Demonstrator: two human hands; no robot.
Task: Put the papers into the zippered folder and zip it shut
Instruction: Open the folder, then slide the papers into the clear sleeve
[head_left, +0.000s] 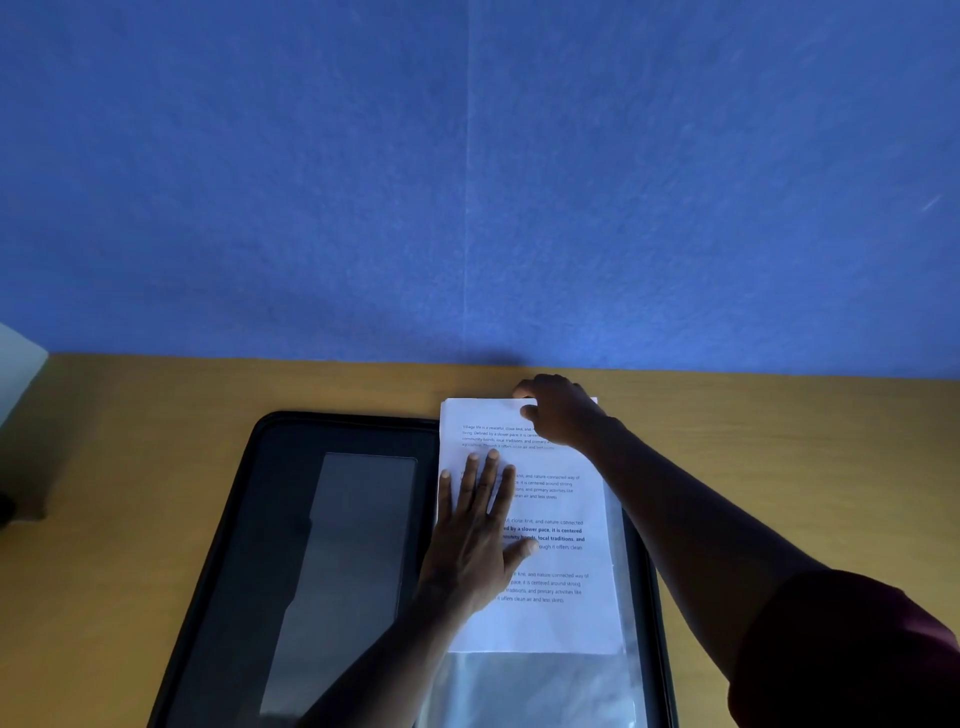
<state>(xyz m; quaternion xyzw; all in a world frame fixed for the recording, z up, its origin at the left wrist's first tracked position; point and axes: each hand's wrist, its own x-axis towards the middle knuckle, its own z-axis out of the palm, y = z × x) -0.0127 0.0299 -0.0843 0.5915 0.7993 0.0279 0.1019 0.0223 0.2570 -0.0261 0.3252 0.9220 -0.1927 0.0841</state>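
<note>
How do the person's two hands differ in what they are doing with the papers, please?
The left hand lies flat, fingers spread, pressing on the middle of the papers; the right hand is curled at their far edge, fingers over the top. The left hand rests well inside the open folder, while the right hand reaches past its far rim, above the table. Both touch the same stack.

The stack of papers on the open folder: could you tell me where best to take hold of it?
Judging by its pose, grip the stack of papers at its far short edge, which overhangs the folder onto the desk, coming from above where the right hand is. The left hand lies flat on it.
</note>
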